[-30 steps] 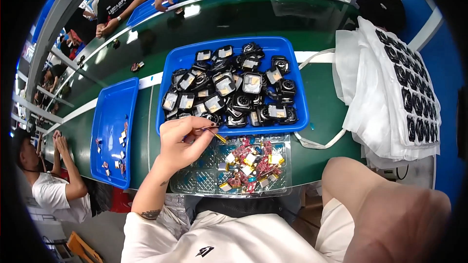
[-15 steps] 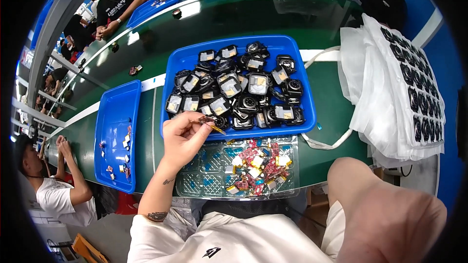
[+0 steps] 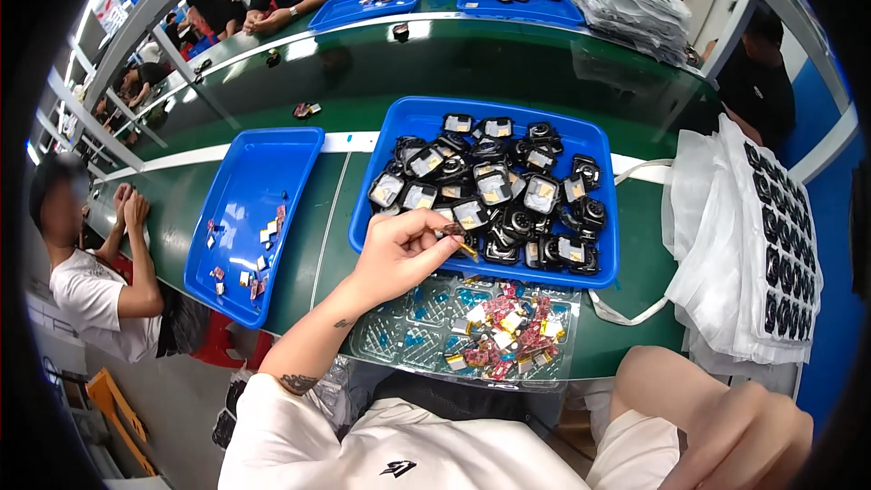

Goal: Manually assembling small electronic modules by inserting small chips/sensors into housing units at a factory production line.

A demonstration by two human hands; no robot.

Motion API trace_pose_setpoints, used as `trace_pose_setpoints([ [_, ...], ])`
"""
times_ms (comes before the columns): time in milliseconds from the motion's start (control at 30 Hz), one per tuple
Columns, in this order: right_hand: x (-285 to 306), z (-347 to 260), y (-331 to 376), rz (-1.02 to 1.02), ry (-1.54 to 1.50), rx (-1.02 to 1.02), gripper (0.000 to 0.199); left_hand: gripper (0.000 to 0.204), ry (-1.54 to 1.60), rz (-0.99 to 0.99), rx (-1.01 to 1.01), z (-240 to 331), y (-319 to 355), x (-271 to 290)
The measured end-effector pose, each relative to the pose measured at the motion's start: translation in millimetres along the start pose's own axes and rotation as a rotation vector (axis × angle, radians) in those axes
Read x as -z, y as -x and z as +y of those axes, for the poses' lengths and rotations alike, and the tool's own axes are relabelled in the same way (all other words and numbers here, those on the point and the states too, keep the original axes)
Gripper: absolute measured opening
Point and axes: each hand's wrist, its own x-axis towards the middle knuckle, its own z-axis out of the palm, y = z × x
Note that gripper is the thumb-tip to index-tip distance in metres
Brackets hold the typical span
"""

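My left hand [image 3: 404,252] is closed in a pinch on a small dark circuit board [image 3: 450,230] with a yellow strip hanging from it. It hovers over the near left edge of a blue tray [image 3: 363,218] heaped with black watch cases [image 3: 517,222], many showing silver and yellow insides. Below it, a clear plastic blister tray [image 3: 376,338] bears a pile of red circuit boards with small silver and yellow batteries [image 3: 508,331]. My right hand [image 3: 748,431] is raised close at the lower right, bent at the wrist and away from the trays; its fingertips are not visible.
A second blue tray [image 3: 304,154] with a few loose boards lies to the left. White foam sheets holding black watch parts [image 3: 726,245] are stacked at the right. A green conveyor belt [image 3: 508,63] runs behind. A co-worker [image 3: 100,290] sits at the left; others work across the belt.
The view has swung, so the trays appear further right and lower. My left hand still pinches the board near the tray edge. My right hand has turned and bent downward.
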Motion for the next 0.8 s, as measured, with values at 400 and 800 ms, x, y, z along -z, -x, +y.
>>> trace_pose_setpoints([
  [400, -27.4, -5.4, -13.7, 0.011, -0.05, -0.276, 0.026, 0.008, -0.039, -0.023, -0.111, -6.0, -2.8, -1.5],
  [800, -0.5, 14.8, 6.1, -0.219, 0.344, 0.285, 0.019, 0.01, -0.085, -0.007, -0.081, -2.9, -1.6, 2.9],
])
